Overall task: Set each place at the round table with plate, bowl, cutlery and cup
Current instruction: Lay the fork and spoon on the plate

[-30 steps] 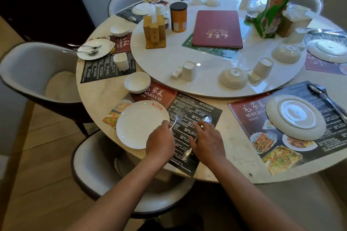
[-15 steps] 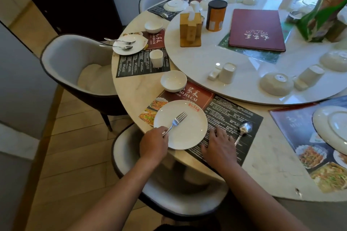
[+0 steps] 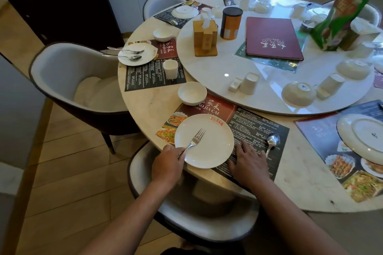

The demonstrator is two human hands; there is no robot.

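Observation:
A white plate (image 3: 213, 149) sits on the dark placemat (image 3: 255, 128) at the near edge of the round table. My left hand (image 3: 166, 164) pinches the handle of a fork (image 3: 194, 139) whose tines lie on the plate. My right hand (image 3: 247, 160) rests flat on the placemat, fingers spread, just right of the plate. A spoon (image 3: 271, 143) lies on the mat beside my right fingertips, apart from them. A small white bowl (image 3: 192, 93) stands upright behind the plate.
The place to the left has a plate (image 3: 136, 54) with two utensils, a cup (image 3: 170, 69) and a bowl (image 3: 163, 34). The turntable (image 3: 211, 72) carries upturned cups, upturned bowls, a red menu (image 3: 272, 37) and a tin (image 3: 231, 23). An upturned plate (image 3: 361, 137) lies at right. A chair (image 3: 194, 223) stands below me.
The fork went from the placemat onto the plate in my left hand. My right hand let go of the spoon, which now lies on the mat, and flattened beside the plate.

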